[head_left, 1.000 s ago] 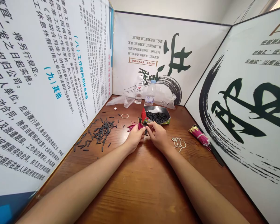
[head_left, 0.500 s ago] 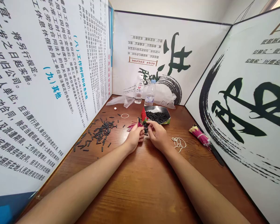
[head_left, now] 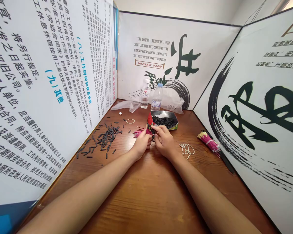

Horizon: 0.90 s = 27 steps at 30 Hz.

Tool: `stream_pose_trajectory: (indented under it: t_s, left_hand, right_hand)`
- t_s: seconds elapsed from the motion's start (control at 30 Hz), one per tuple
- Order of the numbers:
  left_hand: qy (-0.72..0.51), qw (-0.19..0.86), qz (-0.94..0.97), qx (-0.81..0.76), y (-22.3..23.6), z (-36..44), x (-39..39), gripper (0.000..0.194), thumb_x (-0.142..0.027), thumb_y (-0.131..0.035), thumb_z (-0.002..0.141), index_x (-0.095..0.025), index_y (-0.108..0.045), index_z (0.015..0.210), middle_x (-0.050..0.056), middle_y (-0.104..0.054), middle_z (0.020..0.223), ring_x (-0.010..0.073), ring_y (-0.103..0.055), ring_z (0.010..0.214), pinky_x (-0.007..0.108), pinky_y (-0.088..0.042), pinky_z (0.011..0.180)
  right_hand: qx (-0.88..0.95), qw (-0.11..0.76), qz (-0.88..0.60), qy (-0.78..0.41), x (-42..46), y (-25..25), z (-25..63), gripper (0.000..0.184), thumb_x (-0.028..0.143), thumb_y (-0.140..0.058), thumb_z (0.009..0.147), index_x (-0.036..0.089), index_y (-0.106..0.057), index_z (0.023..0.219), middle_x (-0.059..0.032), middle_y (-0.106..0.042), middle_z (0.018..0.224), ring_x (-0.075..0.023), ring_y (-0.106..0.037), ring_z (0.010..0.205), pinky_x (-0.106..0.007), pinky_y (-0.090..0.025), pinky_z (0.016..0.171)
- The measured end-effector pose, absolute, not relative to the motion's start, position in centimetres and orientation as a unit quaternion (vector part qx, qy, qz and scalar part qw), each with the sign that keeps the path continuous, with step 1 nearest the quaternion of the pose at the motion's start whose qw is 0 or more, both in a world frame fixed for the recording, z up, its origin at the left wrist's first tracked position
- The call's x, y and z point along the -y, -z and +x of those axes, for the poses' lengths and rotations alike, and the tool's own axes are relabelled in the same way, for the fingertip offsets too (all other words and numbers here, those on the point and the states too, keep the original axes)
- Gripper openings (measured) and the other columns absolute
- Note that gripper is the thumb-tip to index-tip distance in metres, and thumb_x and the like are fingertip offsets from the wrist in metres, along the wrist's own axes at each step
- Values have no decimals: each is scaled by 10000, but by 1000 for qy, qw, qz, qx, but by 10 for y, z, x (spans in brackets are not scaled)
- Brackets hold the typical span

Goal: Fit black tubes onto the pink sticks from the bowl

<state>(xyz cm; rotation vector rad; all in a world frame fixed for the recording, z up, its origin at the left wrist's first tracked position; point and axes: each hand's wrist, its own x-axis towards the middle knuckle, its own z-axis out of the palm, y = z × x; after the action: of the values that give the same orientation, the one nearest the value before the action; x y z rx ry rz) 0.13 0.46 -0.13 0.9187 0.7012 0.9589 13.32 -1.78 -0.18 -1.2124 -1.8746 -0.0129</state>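
My left hand (head_left: 142, 143) is closed around a small bunch of thin pink sticks (head_left: 148, 130) whose tips poke up above the fist. My right hand (head_left: 164, 139) sits close beside it, fingers pinched at the tips of that bunch; what it pinches is too small to make out. Just beyond both hands stands a shallow tray (head_left: 174, 121) filled with short black tubes. More loose pink sticks (head_left: 137, 132) lie on the wooden table (head_left: 146, 195) left of my left hand.
Scattered black tubes (head_left: 104, 138) lie at the left by the printed wall panel. A tied pink stick bundle (head_left: 210, 142) rests at the right panel. Rubber bands (head_left: 187, 149), a single band (head_left: 130, 121), two water bottles (head_left: 157, 97) and plastic bags (head_left: 127, 105) are behind.
My right hand's fingers have shifted slightly left, closing in on the tips of the bunch. The left hand has stayed almost still.
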Motion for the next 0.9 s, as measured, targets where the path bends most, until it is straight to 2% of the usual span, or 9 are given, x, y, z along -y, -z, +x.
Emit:
stream_pose_trajectory:
  t_s: [0.4,0.67,0.9]
  left_hand:
    - [-429,726,434,-316,2,2,-4,72,-178,-486,731,-191,-427,771,-82,-314,534,40,-237,409,161,-144,407]
    - [-429,739,423,-302,6,1,-7,78,-252,-476,774,-175,-480,776,-62,-354,557,45,-259,406,164,-154,395]
    - [-449,734,410,-302,6,1,-8,75,-244,-479,761,-173,-466,742,-57,-361,554,43,-272,407,162,-148,388]
  right_hand:
    - [750,435,-498,-4,18,2,134,418,83,-440,817,228,-561,1190,-86,-551,1091,-215,-572,995,-345,-481,890]
    - [748,436,-501,15,20,-1,133,395,92,-441,816,245,-578,1154,-77,-544,1074,-210,-582,958,-336,-485,868]
    - [748,442,-495,12,20,-1,133,355,112,-449,835,235,-579,1142,-80,-553,1081,-212,-581,989,-338,-479,895]
